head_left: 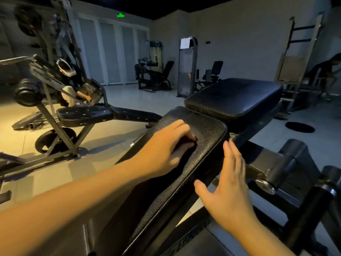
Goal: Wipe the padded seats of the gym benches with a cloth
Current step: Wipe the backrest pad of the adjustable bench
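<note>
L hand (166, 146) lies on top of the near pad (206, 156) of the black bench. Its fingers are bent & bunched over a small dark cloth (185, 143). The cloth is mostly hidden under the fingers, so only a dark bit shows. It sits on the pad's top, near the far end. The pad dips a little by the fingertips.

R hand (227, 183) is loose & holds nothing: fingers straight & close together, thumb out. It is by the pad's right edge. Can't tell if the thumb touches the side.

Just past the near pad is a 2nd pad (238, 97), black & flat, w/ a thin gap between them. Low on the right are black foam rollers (293, 154) on the frame.

On the left stands another bench (84, 115) on the pale floor (114, 141). Behind it a person (75, 78) sits bent over. A green sign (120, 15) glows on the back wall.
</note>
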Tool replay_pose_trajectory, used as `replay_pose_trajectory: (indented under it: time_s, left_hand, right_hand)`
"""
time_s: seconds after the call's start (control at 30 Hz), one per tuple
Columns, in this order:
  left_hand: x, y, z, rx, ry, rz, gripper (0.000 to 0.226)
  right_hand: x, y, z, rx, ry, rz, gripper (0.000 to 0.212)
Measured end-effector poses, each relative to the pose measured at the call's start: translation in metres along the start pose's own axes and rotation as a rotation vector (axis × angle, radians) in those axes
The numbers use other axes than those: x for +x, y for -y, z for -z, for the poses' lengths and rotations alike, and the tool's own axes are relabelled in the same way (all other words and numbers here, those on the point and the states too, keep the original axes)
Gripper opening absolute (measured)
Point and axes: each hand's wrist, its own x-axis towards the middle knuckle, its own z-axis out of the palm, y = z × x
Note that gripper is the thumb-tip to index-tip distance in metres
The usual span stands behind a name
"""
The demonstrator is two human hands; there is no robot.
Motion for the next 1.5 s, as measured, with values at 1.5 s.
replay_pose_trajectory:
  time_s: [1.5]
  left_hand:
    - [0.017,0.061,0.000,0.129,-0.091,0.241,0.006]
  right_hand:
    - [-0.001,-0.012,0.011,-0.089,0.113,0.059,0.125]
